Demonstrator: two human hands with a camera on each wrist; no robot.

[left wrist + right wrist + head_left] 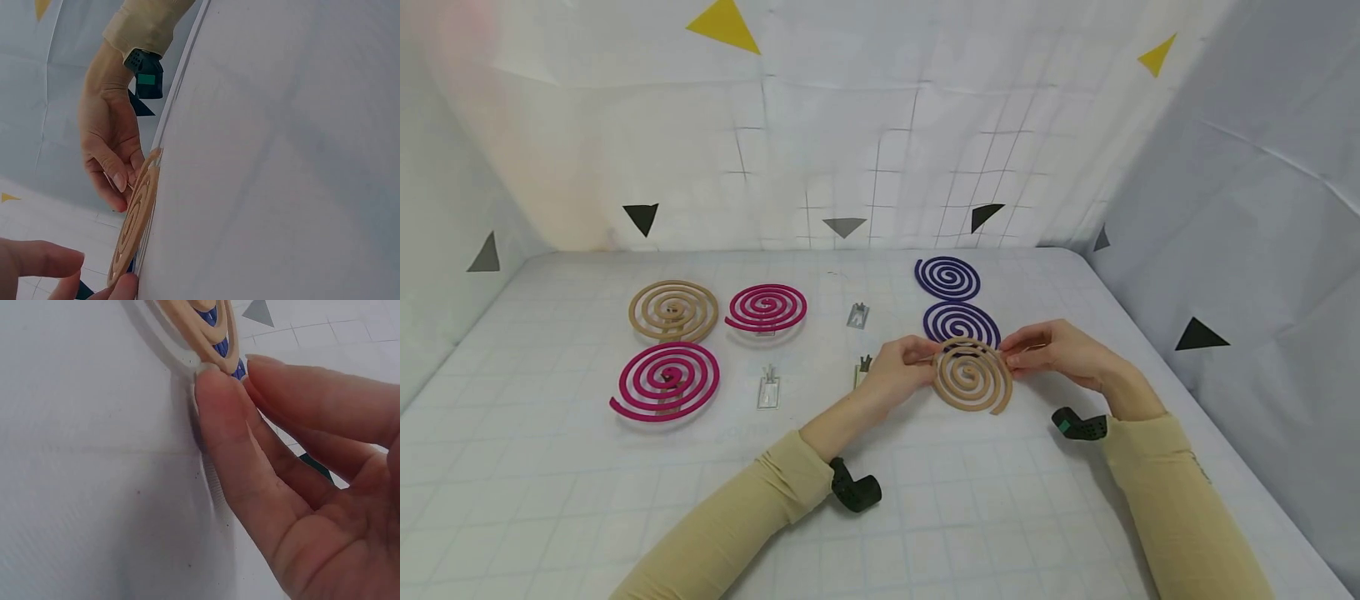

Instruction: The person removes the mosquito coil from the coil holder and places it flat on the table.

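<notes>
Both hands pinch 1 tan coil [972,374] by its rim, left hand [897,371] and right hand [1060,350] at opposite edges, fingers curled, just over the worktop [550,483], purple coil [958,321] beyond the fingertips.

I note long beige sleeves on both arms, ending just short of each hand. Behind my left hand [898,371] a black wrist-mounted unit; behind my right hand [1060,350] a matching black unit bearing a green patch.
</notes>
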